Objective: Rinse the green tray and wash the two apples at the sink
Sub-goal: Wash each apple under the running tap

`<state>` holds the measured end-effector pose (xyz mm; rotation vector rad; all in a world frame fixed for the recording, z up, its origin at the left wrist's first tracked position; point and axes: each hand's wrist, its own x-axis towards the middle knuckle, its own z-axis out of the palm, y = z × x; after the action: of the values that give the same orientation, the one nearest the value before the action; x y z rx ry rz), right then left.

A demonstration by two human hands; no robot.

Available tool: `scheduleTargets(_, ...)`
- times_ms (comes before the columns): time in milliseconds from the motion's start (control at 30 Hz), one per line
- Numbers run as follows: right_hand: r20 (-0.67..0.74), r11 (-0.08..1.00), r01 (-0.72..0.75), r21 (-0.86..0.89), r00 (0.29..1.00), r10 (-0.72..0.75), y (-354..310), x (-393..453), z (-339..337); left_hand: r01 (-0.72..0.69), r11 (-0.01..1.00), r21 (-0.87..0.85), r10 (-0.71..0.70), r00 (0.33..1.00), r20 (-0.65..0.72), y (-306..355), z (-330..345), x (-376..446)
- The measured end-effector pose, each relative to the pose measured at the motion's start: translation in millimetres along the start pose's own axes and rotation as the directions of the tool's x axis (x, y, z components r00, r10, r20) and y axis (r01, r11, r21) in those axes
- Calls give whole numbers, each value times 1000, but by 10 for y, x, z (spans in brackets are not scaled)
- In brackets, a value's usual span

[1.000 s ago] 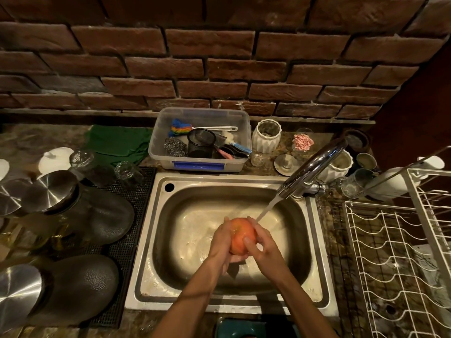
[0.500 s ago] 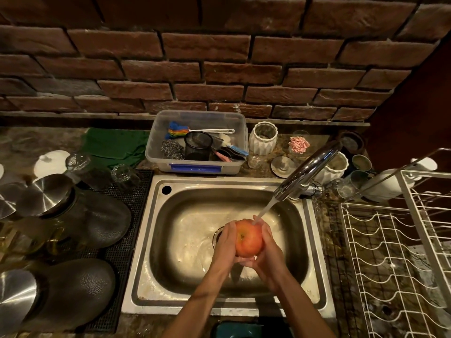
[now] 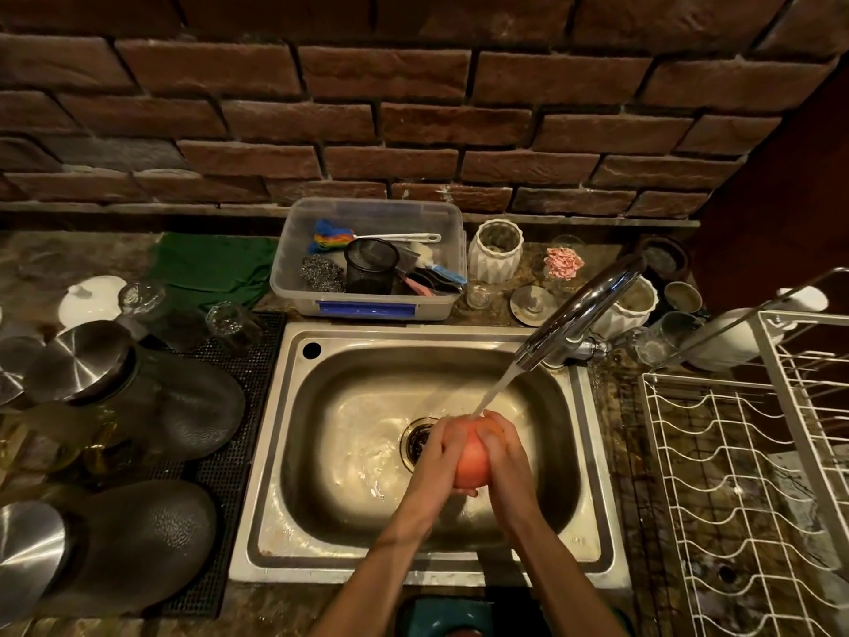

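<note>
Rough brick backs the steel sink (image 3: pixel 294 452); both hands' grip clasps a smooth, seemingly wet apple (image 3: pixel 471 459).

We reach both forearms forward, wrists close together. Our left hand (image 3: pixel 438 452) and right hand (image 3: pixel 503 452) face each other, fingers curled inward, each grip closed around the apple (image 3: pixel 473 462).

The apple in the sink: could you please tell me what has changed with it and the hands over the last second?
Both hands, left hand and right hand, have turned the apple and closed further over its top, so less of it shows. Nothing was let go. The faucet still runs onto the apple above the sink; everything on the counter is unchanged.
</note>
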<state>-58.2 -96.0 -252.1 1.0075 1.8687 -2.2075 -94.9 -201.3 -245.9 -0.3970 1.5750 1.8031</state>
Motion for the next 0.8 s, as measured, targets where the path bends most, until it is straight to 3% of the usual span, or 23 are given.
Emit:
scheduleTargets(100, -48, 993, -55, 108, 997, 60, -74, 58, 27, -83, 988, 133, 82, 997, 10, -26, 35, -6)
scheduleTargets(233, 44, 965, -180, 189, 984, 174, -150, 110, 6, -157, 951, 266, 161, 987, 7, -16, 10, -23)
scheduleTargets(333, 82, 976, -176, 130, 983, 166, -197, 89, 42, -148, 972, 182, 162, 985, -66, -19, 28, -19)
scheduleTargets(433, 70, 997, -64, 33, 996, 61, -192, 53, 76, -128, 990, 65, 135, 984, -118, 68, 65, 17)
scheduleTargets(533, 104, 997, 40, -72, 994, -32, -151, 37, 49, -2, 1000, 22, 6, 985, -170, 198, 91, 40)
scheduleTargets(600, 160, 975, 135, -177, 981, -107, -130, 45, 5, 113, 986, -123, -134, 974, -180, 222, 86, 59)
scheduleTargets(733, 268, 908, 262, -326, 947, -176, -130, 66, -80, 401, 853, -335, -410, 911, 48, 250, -47, 33)
scheduleTargets(800, 263, 919, 235, -315, 952, -153, -134, 78, -96, 418, 853, -312, -417, 906, 74, 230, -92, 55)
